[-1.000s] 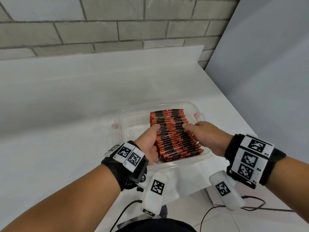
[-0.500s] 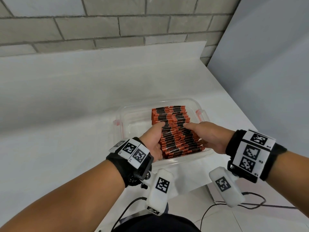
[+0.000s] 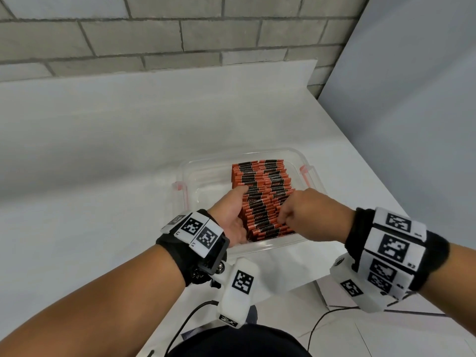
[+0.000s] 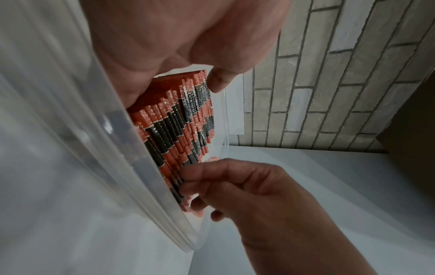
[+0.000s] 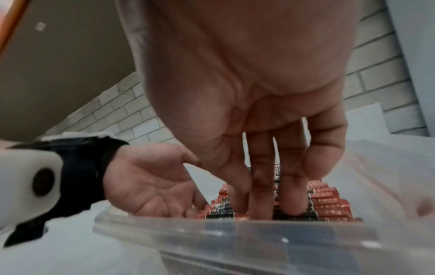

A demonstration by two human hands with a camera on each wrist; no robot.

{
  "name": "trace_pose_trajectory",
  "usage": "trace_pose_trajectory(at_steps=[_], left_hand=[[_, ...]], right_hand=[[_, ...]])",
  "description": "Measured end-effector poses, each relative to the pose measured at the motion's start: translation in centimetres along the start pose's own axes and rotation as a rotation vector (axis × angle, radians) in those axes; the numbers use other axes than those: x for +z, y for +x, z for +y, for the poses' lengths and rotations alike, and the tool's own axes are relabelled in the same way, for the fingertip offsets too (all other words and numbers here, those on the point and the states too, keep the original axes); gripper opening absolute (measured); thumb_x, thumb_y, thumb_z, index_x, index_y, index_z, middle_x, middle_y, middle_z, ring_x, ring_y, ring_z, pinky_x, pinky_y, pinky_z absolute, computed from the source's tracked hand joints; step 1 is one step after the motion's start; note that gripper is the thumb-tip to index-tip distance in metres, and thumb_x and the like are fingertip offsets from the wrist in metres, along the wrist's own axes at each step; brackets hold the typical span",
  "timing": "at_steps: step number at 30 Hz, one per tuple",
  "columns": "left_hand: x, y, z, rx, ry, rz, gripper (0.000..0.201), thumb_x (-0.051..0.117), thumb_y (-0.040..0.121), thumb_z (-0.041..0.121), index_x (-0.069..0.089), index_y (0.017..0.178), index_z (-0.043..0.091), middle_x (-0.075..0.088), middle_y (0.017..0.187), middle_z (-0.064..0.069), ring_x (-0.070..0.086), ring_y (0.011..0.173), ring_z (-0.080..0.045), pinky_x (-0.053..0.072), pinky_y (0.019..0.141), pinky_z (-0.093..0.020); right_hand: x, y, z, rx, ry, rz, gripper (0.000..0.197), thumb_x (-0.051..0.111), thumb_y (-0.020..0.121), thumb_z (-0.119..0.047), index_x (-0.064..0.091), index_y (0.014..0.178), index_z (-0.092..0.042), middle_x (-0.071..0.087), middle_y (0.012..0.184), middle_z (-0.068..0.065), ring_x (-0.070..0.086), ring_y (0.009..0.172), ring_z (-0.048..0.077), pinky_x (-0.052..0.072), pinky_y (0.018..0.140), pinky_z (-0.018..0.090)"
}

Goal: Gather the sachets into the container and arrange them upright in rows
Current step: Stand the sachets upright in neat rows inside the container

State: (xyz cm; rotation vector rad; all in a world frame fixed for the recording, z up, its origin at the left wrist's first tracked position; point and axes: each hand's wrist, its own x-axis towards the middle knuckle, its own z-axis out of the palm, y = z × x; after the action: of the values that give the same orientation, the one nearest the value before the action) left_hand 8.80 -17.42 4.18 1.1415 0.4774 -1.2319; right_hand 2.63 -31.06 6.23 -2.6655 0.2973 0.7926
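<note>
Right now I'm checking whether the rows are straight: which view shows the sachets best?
The head view: the whole block of sachets shows inside the container. The left wrist view shows them edge-on; in the right wrist view the right hand hides most.

Left hand [image 3: 231, 215] flat, palm inward — right hand [image 3: 306, 212] fingers down.

one clear plastic rectangular container [image 3: 313, 176] with two red side latches [image 3: 304, 168]. orange-and-black foil sachets [image 3: 260, 181] packed on edge inside: too many and too tightly pressed to count singly; two side-by-side rows visible. two bare hands: left hand [image 3: 230, 215], right hand [image 3: 313, 215]. two black wristbands [image 3: 180, 251] with white tag blocks, one per wrist. two black cables [image 3: 185, 320] near bottom edge.
</note>
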Motion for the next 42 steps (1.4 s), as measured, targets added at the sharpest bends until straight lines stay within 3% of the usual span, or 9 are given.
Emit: trace_pose_trajectory(at_steps=[6,10,14,20,23,29,36,39,42], left_hand=[[-0.1,0.2,-0.1,0.002,-0.011,0.012,0.036,0.05,0.097,0.034,0.048,0.076,0.005,0.065,0.083,-0.017,0.063,0.076,-0.03,0.05,0.065,-0.041],[-0.3,0.7,-0.2,0.003,-0.011,0.0,0.033,0.049,0.097,0.038,0.055,0.087,0.007,0.066,0.082,-0.013,0.064,0.078,-0.028,0.051,0.065,-0.039],[-0.5,1.2,-0.4,0.0,-0.014,-0.01,0.033,0.049,0.096,0.041,0.06,0.09,0.01,0.068,0.081,-0.011,0.066,0.08,-0.027,0.053,0.065,-0.038],[-0.5,1.7,-0.5,-0.001,0.006,-0.019,0.038,0.049,0.094,0.044,0.064,0.106,0.011,0.069,0.105,-0.014,0.066,0.093,-0.029,0.055,0.07,-0.038],[-0.3,1.9,-0.6,0.009,0.035,-0.022,0.043,0.045,0.095,0.046,0.064,0.119,0.015,0.069,0.113,-0.012,0.067,0.089,-0.026,0.055,0.061,-0.032],[-0.1,1.8,-0.5,0.025,0.057,-0.023,0.046,0.041,0.096,0.048,0.064,0.121,0.016,0.068,0.115,-0.011,0.067,0.087,-0.025,0.056,0.058,-0.03],[0.2,2.0,-0.6,0.035,0.079,0.022,0.048,0.041,0.096,0.05,0.064,0.12,0.016,0.07,0.11,-0.011,0.069,0.085,-0.024,0.056,0.055,-0.03],[0.4,1.7,-0.4,0.062,0.065,0.058,0.046,0.042,0.096,0.048,0.065,0.115,0.013,0.07,0.099,-0.009,0.071,0.064,-0.019,0.051,0.04,-0.025],[0.8,1.5,-0.5,0.119,0.073,0.075,0.04,0.039,0.099,0.044,0.061,0.104,0.012,0.062,0.084,-0.006,0.061,0.038,-0.007,0.041,0.027,-0.018]], right_hand=[[1.1,1.3,0.0,-0.094,-0.074,-0.066,0.028,0.048,0.088,-0.002,0.075,0.095,-0.007,0.073,0.096,0.006,0.065,0.09,0.022,0.053,0.086,0.034],[1.1,1.3,-0.3,-0.148,-0.047,-0.08,0.029,0.05,0.093,-0.006,0.072,0.108,-0.015,0.069,0.109,-0.004,0.06,0.099,0.012,0.046,0.091,0.023],[1.3,1.6,0.0,-0.154,-0.002,-0.022,0.023,0.056,0.089,-0.003,0.072,0.102,-0.013,0.069,0.099,-0.003,0.057,0.087,0.01,0.045,0.081,0.02],[1.5,2.3,-0.3,-0.143,-0.106,0.036,0.016,0.059,0.085,-0.002,0.071,0.091,-0.011,0.068,0.095,0.003,0.061,0.089,0.018,0.045,0.075,0.023],[1.5,2.3,-0.6,-0.15,-0.103,0.046,0.014,0.059,0.086,-0.005,0.072,0.092,-0.008,0.069,0.096,0.005,0.062,0.09,0.02,0.048,0.077,0.025],[1.6,2.1,-0.3,-0.168,-0.052,0.074,0.012,0.059,0.087,-0.006,0.071,0.088,-0.006,0.07,0.092,0.007,0.063,0.087,0.021,0.051,0.081,0.031],[1.7,2.3,0.3,-0.223,-0.024,0.099,0.011,0.06,0.086,-0.006,0.07,0.085,-0.004,0.07,0.086,0.007,0.063,0.081,0.02,0.05,0.076,0.028],[1.0,2.4,0.8,-0.209,0.034,0.179,0.008,0.061,0.088,-0.01,0.067,0.086,-0.006,0.067,0.086,0.003,0.062,0.081,0.019,0.05,0.075,0.027],[0.3,2.5,1.3,-0.132,0.03,0.309,0.021,0.056,0.091,-0.018,0.06,0.11,-0.01,0.06,0.107,0.007,0.056,0.097,0.021,0.045,0.083,0.028]])
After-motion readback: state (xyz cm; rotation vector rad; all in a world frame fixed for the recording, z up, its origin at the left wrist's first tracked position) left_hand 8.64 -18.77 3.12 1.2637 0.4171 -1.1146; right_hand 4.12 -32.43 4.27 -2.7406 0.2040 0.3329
